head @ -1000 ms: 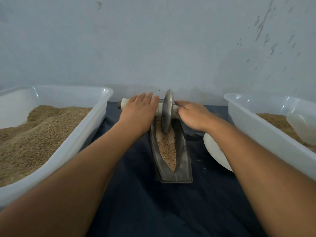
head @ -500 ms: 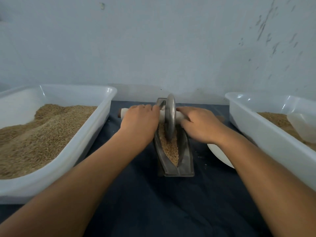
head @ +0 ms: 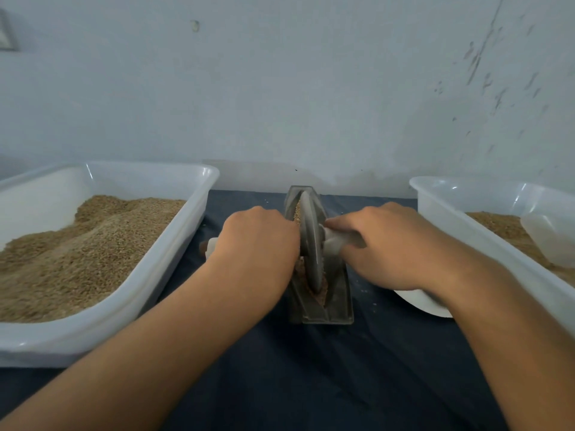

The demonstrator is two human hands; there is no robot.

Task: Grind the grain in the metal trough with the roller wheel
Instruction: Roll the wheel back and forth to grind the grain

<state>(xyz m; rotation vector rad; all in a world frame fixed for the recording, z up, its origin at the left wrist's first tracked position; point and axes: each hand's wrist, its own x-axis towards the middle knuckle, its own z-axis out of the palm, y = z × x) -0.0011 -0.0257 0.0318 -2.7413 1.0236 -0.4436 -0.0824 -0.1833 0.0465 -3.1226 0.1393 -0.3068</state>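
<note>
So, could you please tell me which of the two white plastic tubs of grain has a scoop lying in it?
The white plastic tub on the right; a translucent scoop rests on its grain, while the left tub holds grain only.

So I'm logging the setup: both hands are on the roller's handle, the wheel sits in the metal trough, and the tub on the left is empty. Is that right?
Not quite. The head view shows the left tub heaped with grain, not empty. The rest holds: the left hand and right hand hold the handle on either side of the wheel, which sits in the metal trough.
</note>
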